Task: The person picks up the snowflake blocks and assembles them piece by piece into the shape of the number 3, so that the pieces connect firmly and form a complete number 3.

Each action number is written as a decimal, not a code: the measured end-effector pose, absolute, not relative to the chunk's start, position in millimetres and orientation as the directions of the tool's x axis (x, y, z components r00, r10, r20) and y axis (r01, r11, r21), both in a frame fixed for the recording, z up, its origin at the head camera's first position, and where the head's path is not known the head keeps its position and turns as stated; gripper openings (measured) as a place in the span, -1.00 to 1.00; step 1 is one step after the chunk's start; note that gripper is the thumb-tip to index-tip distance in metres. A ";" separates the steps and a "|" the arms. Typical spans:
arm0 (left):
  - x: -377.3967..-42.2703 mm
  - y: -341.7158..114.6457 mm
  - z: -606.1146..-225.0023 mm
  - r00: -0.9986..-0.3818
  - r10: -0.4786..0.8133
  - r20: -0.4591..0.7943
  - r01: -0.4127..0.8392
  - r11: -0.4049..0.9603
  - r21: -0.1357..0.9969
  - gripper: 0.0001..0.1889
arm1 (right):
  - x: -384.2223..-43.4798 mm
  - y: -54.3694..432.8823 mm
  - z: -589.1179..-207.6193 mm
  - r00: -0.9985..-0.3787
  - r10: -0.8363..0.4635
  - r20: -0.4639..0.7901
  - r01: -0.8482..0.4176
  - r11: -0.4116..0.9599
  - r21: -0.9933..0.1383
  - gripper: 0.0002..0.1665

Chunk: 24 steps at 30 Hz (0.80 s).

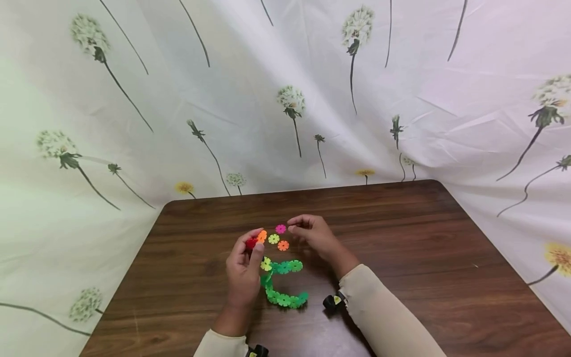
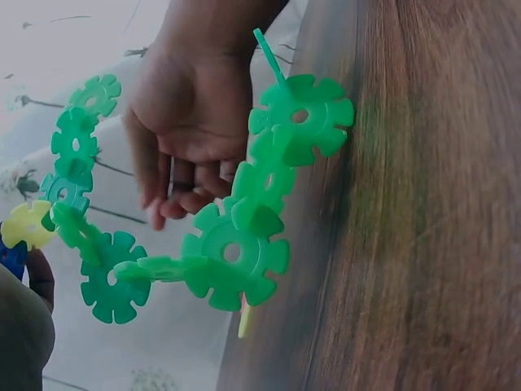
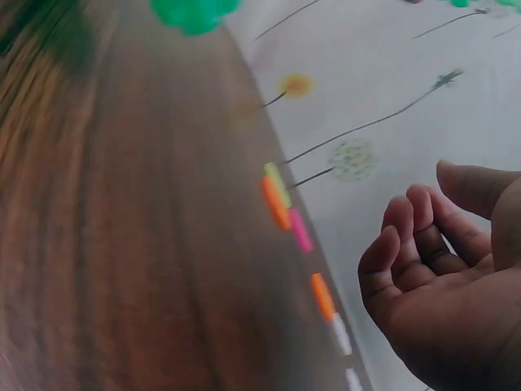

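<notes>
My left hand [image 1: 243, 270] pinches a curved chain of plastic snowflake discs [image 1: 284, 300] between thumb and fingers. At the held end are a red disc [image 1: 251, 243] and an orange disc [image 1: 262, 236]; a yellow disc [image 1: 266, 264] leads on to the green ones. In the left wrist view a blue disc [image 2: 11, 257] sits beside the yellow one. The linked green discs [image 2: 122, 297] bend into a C in the head view. Over the table, my right hand [image 1: 316, 238] has loosely bent fingers, empty in the right wrist view, near a loose pink disc [image 1: 280, 228].
Beside the pink disc lie a loose pale yellow disc [image 1: 273, 239] and an orange disc [image 1: 283, 245] on the dark wooden table [image 1: 401, 277]. White pieces [image 3: 341, 332] show farther along in the right wrist view. A flower-printed cloth [image 1: 250, 134] hangs behind the table.
</notes>
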<state>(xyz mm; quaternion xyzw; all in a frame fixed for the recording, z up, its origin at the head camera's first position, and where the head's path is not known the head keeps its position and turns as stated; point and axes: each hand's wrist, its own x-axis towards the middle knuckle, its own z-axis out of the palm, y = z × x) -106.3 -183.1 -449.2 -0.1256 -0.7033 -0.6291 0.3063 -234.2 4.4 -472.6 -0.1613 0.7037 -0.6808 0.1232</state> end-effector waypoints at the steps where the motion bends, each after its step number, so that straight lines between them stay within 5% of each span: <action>1: -106.6 -183.2 -449.2 -0.776 -0.209 0.595 0.567 0.181 0.804 -0.69 | -235.3 2.7 -475.6 -0.917 -0.397 0.044 -0.060 0.028 -0.998 -0.67; 24: -107.8 -185.2 -451.2 -0.725 -0.241 0.645 0.603 0.231 0.764 -0.62 | -244.4 -16.5 -513.1 -0.860 -0.463 0.213 -0.412 0.384 -0.826 -0.74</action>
